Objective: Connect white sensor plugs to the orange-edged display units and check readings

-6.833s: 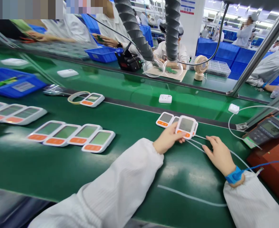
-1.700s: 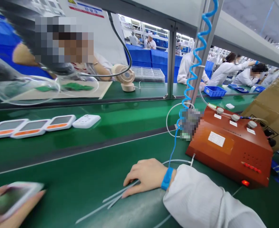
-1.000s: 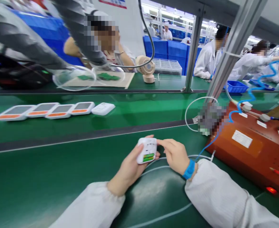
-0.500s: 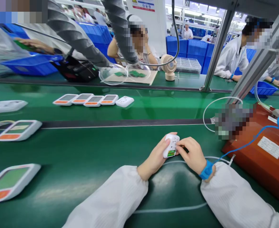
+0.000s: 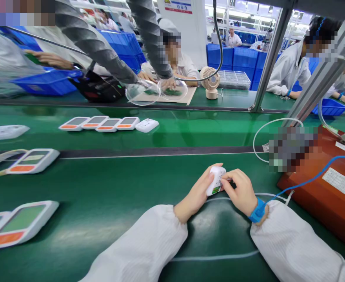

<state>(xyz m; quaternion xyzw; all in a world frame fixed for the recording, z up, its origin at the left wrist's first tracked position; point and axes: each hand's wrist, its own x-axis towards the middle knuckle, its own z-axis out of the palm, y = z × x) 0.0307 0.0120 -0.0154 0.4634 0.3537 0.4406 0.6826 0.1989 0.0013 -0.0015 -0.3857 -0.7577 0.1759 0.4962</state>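
My left hand [image 5: 198, 187] is wrapped round a small white electronic device [image 5: 216, 179], held tilted above the green bench. Its back faces me, and a green patch shows at an opening in the lower end. At the device's right edge, my right hand [image 5: 240, 192] has thumb and forefinger pinched together. Whatever lies between those fingertips is too small to make out. A blue wrist strap [image 5: 257, 211] with a cord circles my right wrist.
White devices with screens and orange strips lie left on the bench [image 5: 33, 161] and nearer me [image 5: 21, 225]. Several more sit in a row [image 5: 108, 124] on the green belt. An orange-brown box [image 5: 322, 188] stands right. Beyond, a co-worker [image 5: 178, 58] sits behind grey ducts.
The belt's row of devices has shifted left. My hands still hold the device, now tilted a little differently. The co-worker opposite has lowered both hands from the head to the bench.
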